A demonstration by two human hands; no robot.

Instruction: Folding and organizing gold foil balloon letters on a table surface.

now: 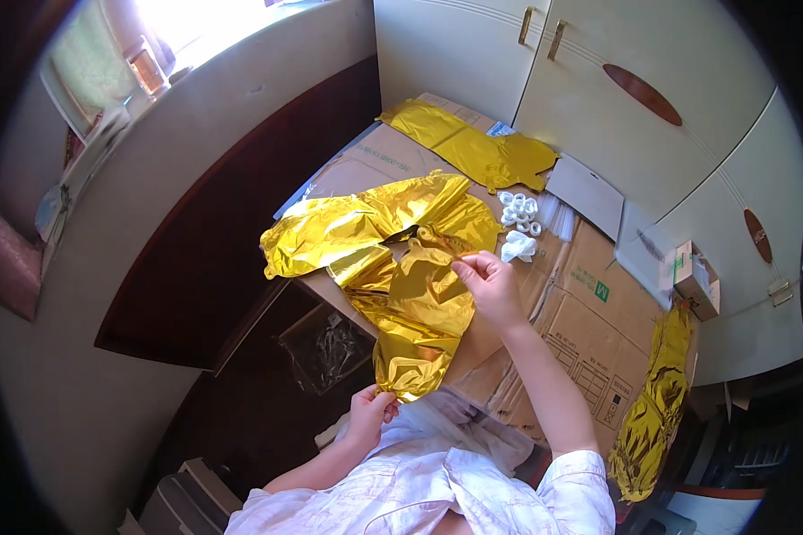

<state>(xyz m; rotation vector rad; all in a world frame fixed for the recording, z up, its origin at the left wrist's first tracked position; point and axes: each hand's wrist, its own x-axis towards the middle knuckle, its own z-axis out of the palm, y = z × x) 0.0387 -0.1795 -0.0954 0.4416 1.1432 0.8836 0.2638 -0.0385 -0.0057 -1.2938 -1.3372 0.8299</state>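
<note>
Two hands, well apart: the left hand [368, 419] pinches the near end of a gold foil piece [428, 303], the right hand [492, 287] grips its right edge farther up. Lengthwise it runs away from the body, leaning slightly right, across the near edge of the cardboard-covered desk [589, 299]. Glossy, creased, mirror-bright! More gold foil [348, 223] spreads beyond, joined or separate, can't tell. Two others: one flat sheet [473, 152] far off, one crumpled strip [656, 406] at right.
</note>
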